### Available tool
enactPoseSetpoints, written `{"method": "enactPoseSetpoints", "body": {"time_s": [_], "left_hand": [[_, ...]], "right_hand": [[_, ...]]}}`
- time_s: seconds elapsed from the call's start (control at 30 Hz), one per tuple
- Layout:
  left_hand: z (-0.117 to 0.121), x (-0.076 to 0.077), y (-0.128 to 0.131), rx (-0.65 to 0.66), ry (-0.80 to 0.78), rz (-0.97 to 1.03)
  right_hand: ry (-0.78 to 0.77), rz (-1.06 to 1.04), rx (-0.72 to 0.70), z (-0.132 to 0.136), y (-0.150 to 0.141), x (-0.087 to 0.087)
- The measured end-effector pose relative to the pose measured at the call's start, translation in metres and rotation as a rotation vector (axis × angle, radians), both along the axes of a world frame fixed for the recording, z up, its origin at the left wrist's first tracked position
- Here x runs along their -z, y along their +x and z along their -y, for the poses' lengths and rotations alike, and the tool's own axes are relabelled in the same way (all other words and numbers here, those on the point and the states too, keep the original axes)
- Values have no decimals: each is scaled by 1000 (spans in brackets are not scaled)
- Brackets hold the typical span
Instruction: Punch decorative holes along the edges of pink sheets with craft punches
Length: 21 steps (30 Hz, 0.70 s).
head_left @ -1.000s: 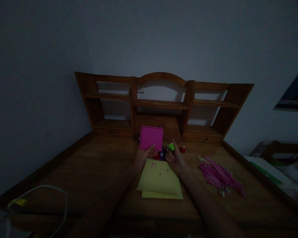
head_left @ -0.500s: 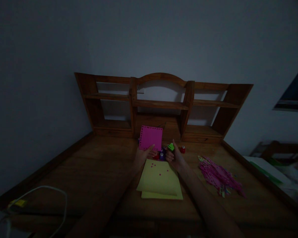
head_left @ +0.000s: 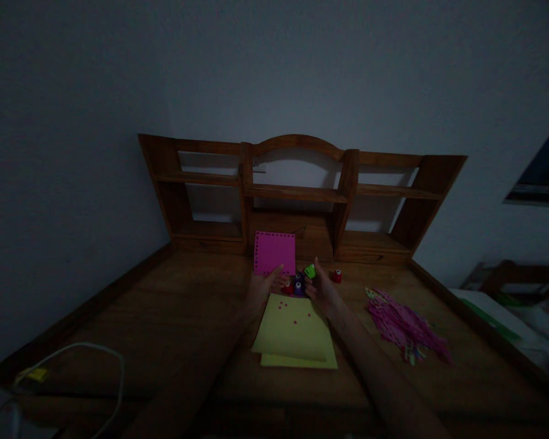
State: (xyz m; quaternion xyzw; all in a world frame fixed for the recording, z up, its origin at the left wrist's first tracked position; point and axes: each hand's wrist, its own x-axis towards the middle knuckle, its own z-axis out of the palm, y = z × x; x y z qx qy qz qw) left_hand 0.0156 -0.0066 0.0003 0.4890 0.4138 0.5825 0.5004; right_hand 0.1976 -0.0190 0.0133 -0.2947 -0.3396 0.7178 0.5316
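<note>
My left hand [head_left: 266, 288] pinches the lower edge of a square pink sheet of paper [head_left: 274, 252], holding it upright. Small punched holes run along the sheet's top and left edges, with some at the bottom too. In my right hand [head_left: 321, 288] is a bright green craft punch [head_left: 310, 271], just right of the sheet and apart from it. Small purple punches [head_left: 298, 288] and a red punch [head_left: 288, 286] stand on the desk between my hands. Below them lie yellow sheets [head_left: 295, 335] dotted with several tiny pink cut-outs.
Another red punch [head_left: 337, 276] stands right of my right hand. A heap of pink paper strips [head_left: 405, 326] lies on the right of the wooden desk [head_left: 178, 305]. A wooden shelf unit [head_left: 297, 194] rises at the back. A white cable [head_left: 91, 345] loops at the front left beside a yellow object [head_left: 37, 374].
The pink sheet has shifted slightly left in my left hand. My right hand with the green punch has also moved a little left, and the punch has turned slightly.
</note>
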Motion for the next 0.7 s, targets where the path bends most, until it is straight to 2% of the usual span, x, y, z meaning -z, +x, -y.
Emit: {"method": "enactPoseSetpoints", "body": {"time_s": [0.13,0.27,0.47,0.7], "left_hand": [[-3,3,0,3,58,19],[0,-2,0,-24,90,42],[7,-13,0,-64,89,-19],[4,-9,-1,-51,96,-13]], "right_hand": [[13,50,47,1,-2,-1],[0,112,79,2,-4,0],[162,253,197,9,-8,-2],[289,419,203,9,-15,-1]]}}
